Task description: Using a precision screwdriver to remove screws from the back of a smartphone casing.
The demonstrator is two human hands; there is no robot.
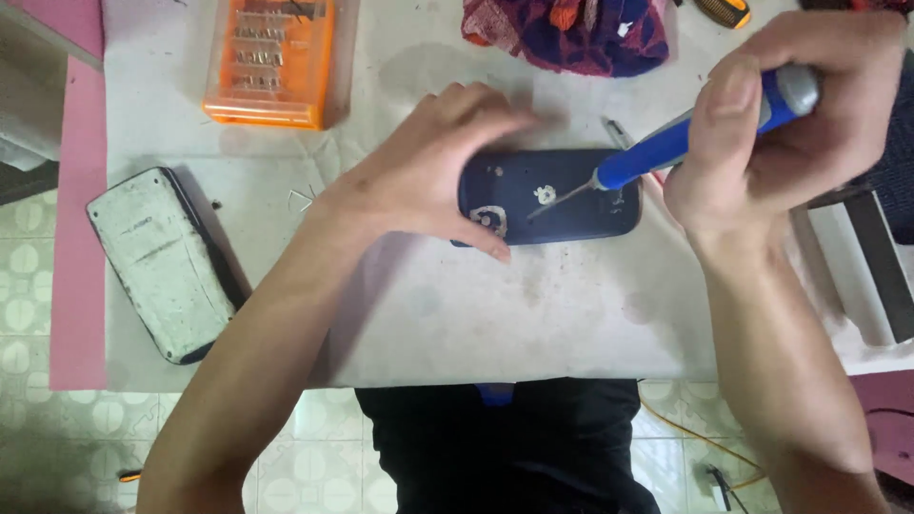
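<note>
The right hand (790, 124) grips a blue-handled screwdriver (666, 143), tip on the dark blue phone (552, 195); the open left hand (428, 171) steadies it on the scuffed white tabletop (533, 305) above tiled floor (38, 314).

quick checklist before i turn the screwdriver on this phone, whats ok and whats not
1. Left hand steadying the dark blue phone: ok.
2. Right hand closed around the blue screwdriver: ok.
3. Tip seated in a screw head: cannot tell, too small.
4. Phone flat on the white mat: ok.
5. Orange bit case on the mat: ok.
6. Worn white cover apart from the phone: ok.
</note>
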